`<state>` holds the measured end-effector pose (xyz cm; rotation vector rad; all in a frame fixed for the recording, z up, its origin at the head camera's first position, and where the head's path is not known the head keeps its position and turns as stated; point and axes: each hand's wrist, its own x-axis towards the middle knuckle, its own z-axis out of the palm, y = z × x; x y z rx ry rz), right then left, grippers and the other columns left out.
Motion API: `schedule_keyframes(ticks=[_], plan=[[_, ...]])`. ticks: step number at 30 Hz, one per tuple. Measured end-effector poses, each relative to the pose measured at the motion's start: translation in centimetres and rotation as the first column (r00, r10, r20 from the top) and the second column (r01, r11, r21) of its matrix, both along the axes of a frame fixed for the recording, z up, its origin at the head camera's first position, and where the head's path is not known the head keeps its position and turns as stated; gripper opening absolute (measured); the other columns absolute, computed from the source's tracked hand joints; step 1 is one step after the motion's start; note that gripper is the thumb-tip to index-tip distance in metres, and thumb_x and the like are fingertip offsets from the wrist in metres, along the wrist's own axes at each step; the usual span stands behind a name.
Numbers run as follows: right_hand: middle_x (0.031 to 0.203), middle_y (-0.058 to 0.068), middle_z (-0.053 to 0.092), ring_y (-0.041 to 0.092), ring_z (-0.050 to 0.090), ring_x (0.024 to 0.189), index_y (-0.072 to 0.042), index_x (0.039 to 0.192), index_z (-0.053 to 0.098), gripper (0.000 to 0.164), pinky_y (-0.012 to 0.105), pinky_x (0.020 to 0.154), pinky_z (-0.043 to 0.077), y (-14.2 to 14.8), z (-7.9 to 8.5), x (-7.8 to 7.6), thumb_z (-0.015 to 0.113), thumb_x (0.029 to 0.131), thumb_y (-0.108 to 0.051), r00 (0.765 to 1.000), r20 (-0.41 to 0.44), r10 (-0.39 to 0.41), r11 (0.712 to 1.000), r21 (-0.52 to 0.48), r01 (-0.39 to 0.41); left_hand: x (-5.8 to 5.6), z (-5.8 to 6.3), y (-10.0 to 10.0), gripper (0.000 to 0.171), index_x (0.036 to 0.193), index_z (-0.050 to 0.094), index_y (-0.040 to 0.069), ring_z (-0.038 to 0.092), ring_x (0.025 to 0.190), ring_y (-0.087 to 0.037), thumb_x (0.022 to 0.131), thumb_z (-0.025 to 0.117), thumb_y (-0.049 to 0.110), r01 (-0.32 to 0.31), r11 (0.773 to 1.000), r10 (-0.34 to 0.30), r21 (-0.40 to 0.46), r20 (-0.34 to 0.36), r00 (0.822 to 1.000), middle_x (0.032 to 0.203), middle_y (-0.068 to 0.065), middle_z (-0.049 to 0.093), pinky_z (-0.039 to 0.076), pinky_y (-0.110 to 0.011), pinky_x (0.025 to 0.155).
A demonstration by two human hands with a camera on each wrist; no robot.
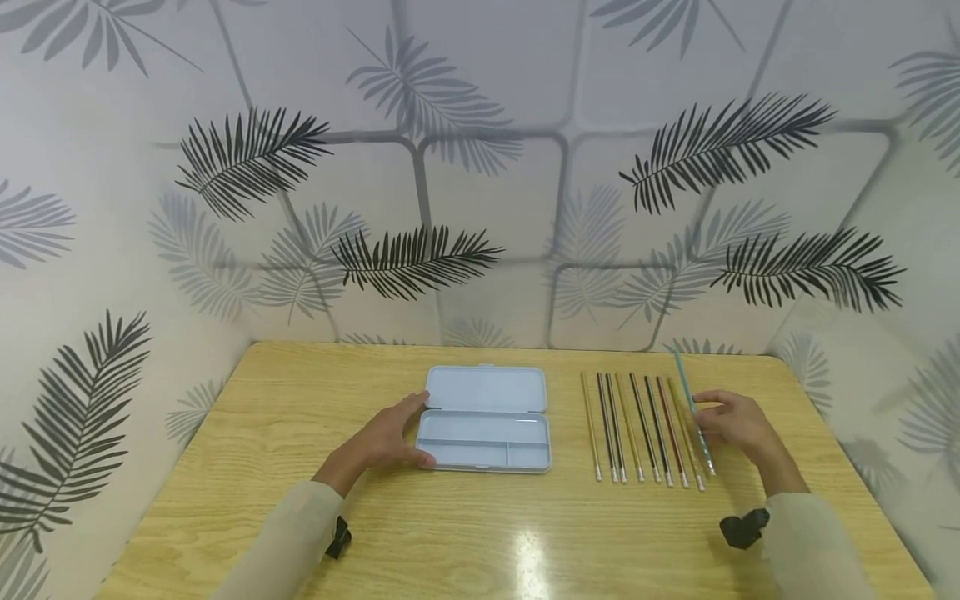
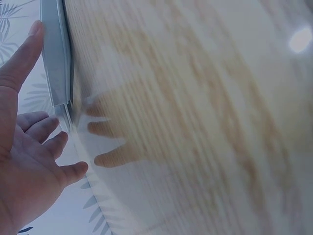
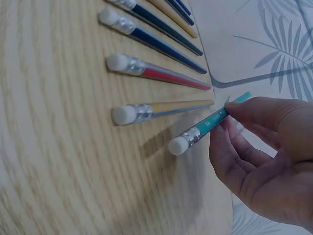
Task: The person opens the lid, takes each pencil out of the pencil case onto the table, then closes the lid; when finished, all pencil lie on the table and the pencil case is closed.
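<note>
On the table lies a light blue pencil case with its lid folded back and its compartments bare. My left hand is at the case's left side, thumb at the near corner and a finger by the hinge. In the left wrist view the thumb touches the case wall while the other fingers spread loosely. My right hand pinches a teal pencil between thumb and fingers. The pencil's white eraser end points toward me, tilted and raised off the table in the right wrist view.
A row of several pencils, yellow, dark and red, lies between the case and my right hand, erasers toward me. The wooden table ends at a leaf-patterned wall behind.
</note>
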<state>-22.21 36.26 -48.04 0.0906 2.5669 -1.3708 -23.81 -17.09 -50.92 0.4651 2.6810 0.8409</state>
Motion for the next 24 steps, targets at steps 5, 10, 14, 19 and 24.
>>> schedule_keyframes(ticks=[5,10,14,19,24], plan=[[0.11,0.033,0.064,0.029,0.071,0.083,0.015,0.127,0.048,0.045,0.038,0.071,0.06,0.5,-0.6,0.1,0.059,0.091,-0.01,1.0,-0.005,-0.014,0.994,0.104,0.014,0.0,0.0,0.0,0.115,0.151,0.023,0.011,0.021,0.146,-0.032,0.061,0.085,0.048,-0.002,1.0,0.002,-0.001,-0.002,1.0,0.157,-0.012,0.025,0.024,-0.048,0.118],[0.107,0.03,0.066,0.025,0.072,0.078,0.014,0.121,0.054,0.041,0.034,0.067,0.06,0.7,-1.1,0.2,0.062,0.089,-0.01,1.0,0.012,-0.028,0.98,0.198,0.026,0.0,-0.1,0.1,0.115,0.151,0.023,0.012,0.021,0.146,-0.032,0.061,0.085,0.047,-0.001,1.0,0.001,0.003,0.001,1.0,0.157,-0.011,0.025,0.024,-0.049,0.118],[0.099,0.026,0.068,0.014,0.067,0.068,0.013,0.115,0.058,0.037,0.028,0.06,0.057,0.4,-1.3,0.3,0.062,0.086,-0.009,0.999,-0.011,-0.04,0.959,0.28,0.042,0.1,0.1,0.1,0.115,0.151,0.023,0.011,0.021,0.146,-0.032,0.061,0.085,0.046,-0.003,1.0,0.003,0.005,0.0,1.0,0.157,-0.011,0.025,0.024,-0.048,0.118],[0.094,0.024,0.069,0.026,0.067,0.072,0.012,0.11,0.062,0.036,0.044,0.07,0.055,-0.2,-0.8,0.2,0.061,0.082,-0.011,0.997,-0.082,-0.015,0.916,0.398,0.047,0.0,0.1,0.1,0.115,0.151,0.023,0.011,0.021,0.146,-0.031,0.061,0.085,0.047,0.002,1.0,-0.002,0.001,-0.001,1.0,0.157,-0.01,0.024,0.024,-0.047,0.118],[0.102,0.027,0.067,0.042,0.064,0.089,0.01,0.112,0.062,0.034,0.056,0.078,0.051,-2.0,0.0,-0.7,0.056,0.088,-0.013,0.985,-0.174,0.013,0.909,0.412,0.061,0.0,0.0,0.1,0.116,0.152,0.022,0.012,0.022,0.146,-0.03,0.061,0.085,0.048,0.0,1.0,0.0,-0.009,-0.002,1.0,0.157,-0.01,0.024,0.024,-0.047,0.118]])
